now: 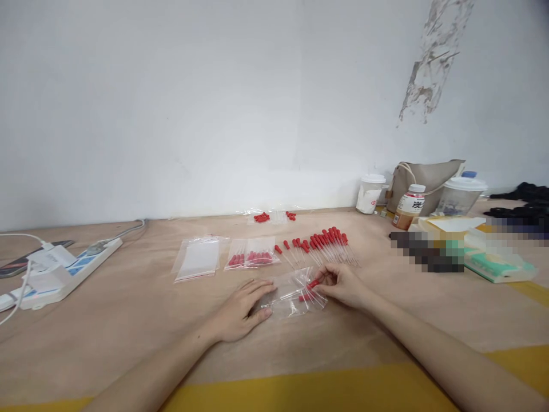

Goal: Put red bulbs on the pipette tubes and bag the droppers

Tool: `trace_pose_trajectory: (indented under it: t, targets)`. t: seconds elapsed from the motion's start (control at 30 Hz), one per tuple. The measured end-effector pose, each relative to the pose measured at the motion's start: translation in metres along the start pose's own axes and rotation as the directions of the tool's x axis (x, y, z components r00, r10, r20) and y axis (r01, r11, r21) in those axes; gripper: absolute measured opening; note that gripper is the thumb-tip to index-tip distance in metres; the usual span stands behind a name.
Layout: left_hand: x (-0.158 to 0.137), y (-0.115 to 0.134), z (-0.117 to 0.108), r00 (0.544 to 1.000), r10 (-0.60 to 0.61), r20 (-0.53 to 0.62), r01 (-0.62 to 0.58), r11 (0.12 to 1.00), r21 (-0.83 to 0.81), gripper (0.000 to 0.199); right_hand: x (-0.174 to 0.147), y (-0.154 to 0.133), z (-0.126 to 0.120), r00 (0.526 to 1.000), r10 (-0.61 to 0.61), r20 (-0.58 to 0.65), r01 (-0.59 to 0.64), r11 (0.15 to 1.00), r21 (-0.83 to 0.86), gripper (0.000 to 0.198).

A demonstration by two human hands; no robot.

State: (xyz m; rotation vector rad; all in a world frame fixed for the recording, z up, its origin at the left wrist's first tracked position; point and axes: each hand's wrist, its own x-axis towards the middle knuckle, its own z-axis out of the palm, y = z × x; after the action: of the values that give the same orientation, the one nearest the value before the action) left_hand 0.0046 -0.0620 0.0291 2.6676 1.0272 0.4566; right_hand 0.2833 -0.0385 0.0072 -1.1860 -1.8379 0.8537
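Note:
A clear plastic zip bag (pixel 285 303) lies flat on the table in front of me. My left hand (pixel 242 309) rests at its left edge, fingers stretched and thumb spread apart, touching the plastic. At the right end of the bag, my right hand (pixel 338 285) pinches a red-bulbed dropper (pixel 314 283). Another red bulb (pixel 303 297) shows just below it; whether each lies inside or on top of the bag I cannot tell. Behind the right hand several loose droppers (pixel 330 239) with red bulbs and clear stems lie in a slanted row.
Filled bags of droppers (pixel 252 254) lie beyond the left hand, beside a stack of flat bags (pixel 198 258). Loose red bulbs (pixel 261 217) sit in plastic near the wall. A power strip (pixel 72 274) is left; a drink bottle (pixel 409 207), cups and tissue pack (pixel 493 262) are right.

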Motion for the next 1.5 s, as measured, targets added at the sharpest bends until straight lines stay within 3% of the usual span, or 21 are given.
trace_pose_trajectory:
  t: [0.13,0.33,0.5,0.6,0.67,0.73,0.83,0.93,1.03,1.1,1.17,1.33,1.5]
  targets:
    - [0.0,0.0,0.0,1.0,-0.004,0.013,0.004,1.0,0.01,0.042,0.0,0.001,0.003,0.994,-0.106,0.005,0.105,0.974,-0.201,0.009]
    - [0.0,-0.002,0.002,1.0,0.0,0.002,0.0,1.0,0.017,0.041,-0.002,-0.005,0.003,0.989,-0.069,0.13,0.077,0.995,-0.06,0.016]
    - [0.0,-0.004,0.002,1.0,0.003,0.013,-0.003,1.0,0.017,0.04,-0.001,-0.009,0.002,0.983,0.083,0.165,-0.108,0.983,0.149,0.031]
    - [-0.001,-0.004,0.002,0.999,-0.012,0.032,0.012,1.0,0.027,0.04,0.001,-0.006,0.006,0.973,0.221,0.059,-0.228,0.959,0.17,0.037]
    - [-0.001,-0.004,0.002,0.999,-0.022,0.039,0.02,0.999,0.036,0.041,0.002,-0.003,0.008,0.958,0.285,0.006,-0.28,0.937,0.208,0.052]
    - [-0.001,-0.004,0.001,0.999,-0.025,0.045,0.023,0.999,0.044,0.041,0.002,-0.002,0.007,0.947,0.319,0.026,-0.314,0.911,0.265,0.064]
    - [-0.002,-0.003,0.0,0.998,-0.023,0.056,0.02,0.999,0.049,0.041,0.002,-0.002,-0.001,0.93,0.357,0.083,-0.365,0.885,0.289,0.066]
    - [-0.001,-0.003,-0.001,0.998,-0.029,0.063,0.026,0.999,0.045,0.041,0.007,-0.001,-0.013,0.932,0.357,0.058,-0.362,0.92,0.154,0.052]
    - [-0.001,-0.003,0.0,0.998,-0.032,0.058,0.03,0.999,0.039,0.041,0.022,0.002,-0.021,0.969,0.214,-0.122,-0.232,0.961,-0.153,0.024]
    - [-0.001,-0.003,0.0,0.998,-0.028,0.047,0.027,0.999,0.031,0.041,0.035,0.002,-0.022,0.975,0.076,-0.21,-0.149,0.922,-0.358,0.01]
    - [-0.001,-0.003,0.001,0.999,-0.023,0.038,0.022,0.999,0.024,0.04,0.049,-0.002,-0.018,0.974,0.009,-0.226,-0.124,0.857,-0.5,0.009]
    - [-0.002,-0.004,0.001,1.0,-0.008,0.025,0.008,1.0,0.01,0.04,0.081,-0.01,0.003,0.965,0.113,-0.236,-0.246,0.697,-0.673,0.018]
    - [-0.002,-0.004,0.001,0.999,-0.013,0.029,0.013,1.0,0.001,0.04,0.094,-0.013,0.019,0.952,0.189,-0.243,-0.306,0.652,-0.693,0.019]
